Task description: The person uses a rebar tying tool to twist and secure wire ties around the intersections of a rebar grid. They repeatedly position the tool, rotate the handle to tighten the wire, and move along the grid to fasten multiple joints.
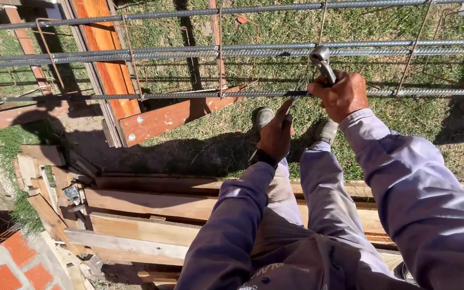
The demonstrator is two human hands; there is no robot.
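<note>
Head view: you look down over a rebar cage (189, 94) above grass.
Right hand (342, 94): your grip is closed around a metal tying tool (322, 62), upper centre-right of the frame, at the rebar.
Left hand (276, 134): just below it, fingers pinching thin tie wire (299, 88); grip narrow.
Lower left: stacked wooden planks (135, 225).

No packages, labels, signs or screens visible.

The right hand (342, 94) grips pincers (321, 60) at a rebar (189, 95) crossing, the left hand (276, 134) apparently pinching tie wire.
</note>
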